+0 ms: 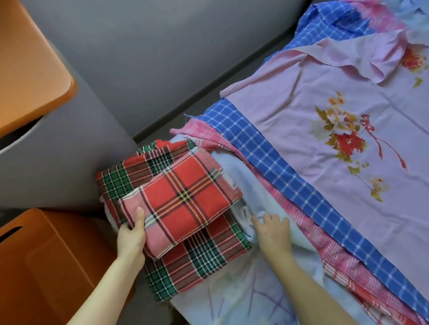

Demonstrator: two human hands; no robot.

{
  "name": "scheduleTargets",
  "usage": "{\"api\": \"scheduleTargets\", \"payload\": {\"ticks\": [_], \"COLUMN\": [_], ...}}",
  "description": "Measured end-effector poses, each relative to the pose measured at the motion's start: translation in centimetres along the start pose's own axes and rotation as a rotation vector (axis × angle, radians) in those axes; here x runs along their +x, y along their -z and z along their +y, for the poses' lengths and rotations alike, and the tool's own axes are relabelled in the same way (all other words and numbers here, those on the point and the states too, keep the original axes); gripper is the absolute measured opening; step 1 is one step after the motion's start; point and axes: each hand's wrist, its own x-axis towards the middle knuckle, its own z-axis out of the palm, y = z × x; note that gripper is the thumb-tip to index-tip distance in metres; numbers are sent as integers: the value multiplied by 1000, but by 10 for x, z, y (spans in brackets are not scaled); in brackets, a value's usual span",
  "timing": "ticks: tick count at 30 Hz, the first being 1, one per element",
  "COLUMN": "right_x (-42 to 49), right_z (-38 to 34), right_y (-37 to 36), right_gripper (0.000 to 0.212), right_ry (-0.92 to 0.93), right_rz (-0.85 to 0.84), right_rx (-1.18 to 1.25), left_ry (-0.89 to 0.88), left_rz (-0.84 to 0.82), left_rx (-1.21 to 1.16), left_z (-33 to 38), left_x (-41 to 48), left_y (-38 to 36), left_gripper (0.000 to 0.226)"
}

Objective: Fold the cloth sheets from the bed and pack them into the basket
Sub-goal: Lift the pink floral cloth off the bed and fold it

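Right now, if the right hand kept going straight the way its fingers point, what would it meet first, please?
Probably the folded red plaid cloth: the right hand rests on the pale sheet, fingers aimed up-left toward its edge.

Soft, even, dimmish light; faint shadows; wide-angle bowing toward the edges.
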Motion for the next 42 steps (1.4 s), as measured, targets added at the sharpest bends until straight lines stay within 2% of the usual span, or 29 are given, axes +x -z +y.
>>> {"api": "scheduleTargets", "payload": {"ticks": [3,4,5,7,8,9,11,13,16,18,19,22,24,27,29,31,33,35,37,40,42], "right_x": [3,6,10,20,29,37,57,73,91,99,104,114,118,133,143,149,152,155,156,155,152], "right_z": [-3,-4,0,10,19,27,47,68,101,124,137,171,184,190,193,193,194,194,195,197,200], "right_y": [-23,-12,2,32,41,50,59,58,53,40,34,11,-4,-28,-38,-41,-43,-43,-43,-40,-33], "right_gripper": [40,44,42,20,17,25,34,37,50,59,63,82,99,113,116,116,115,116,115,115,114], "right_ry": [102,146,168,263,228,140,-48,-180,-278,-328,-351,-472,-542,-585,-589,-591,-600,-595,-589,-584,-577], "right_rz": [-384,-392,-396,-455,-457,-482,-370,-285,-347,-383,-397,-463,-522,-586,-629,-667,-693,-700,-711,-731,-731], "right_rx": [21,2,-35,14,74,152,298,362,346,300,271,161,121,144,162,191,225,249,248,277,297], "left_ry": [-51,-133,-263,-545,-653,-742,-859,-826,-594,-523,-545,-764,-938,-1086,-1047,-896,-792,-878,-1020,-1183,-1387], "left_rz": [151,265,380,491,474,413,213,-19,-249,-235,-187,-11,84,101,54,-8,-33,-13,-4,-62,-70], "left_rx": [261,399,510,544,516,494,463,435,425,486,557,872,1069,1240,1268,1189,1042,966,941,962,1007], "left_z": [12,21,33,61,77,89,113,131,150,161,167,181,192,213,223,228,229,231,236,240,244], "left_x": [-1,-6,-13,-33,-44,-52,-67,-67,-38,-14,-2,32,57,95,118,134,142,142,133,103,80], "left_y": [2,3,1,-13,-30,-48,-97,-151,-235,-277,-293,-318,-327,-346,-359,-366,-375,-379,-382,-379,-375], "left_gripper": [78,74,67,50,42,35,20,11,9,8,10,32,34,42,55,60,46,25,17,25,28]}}
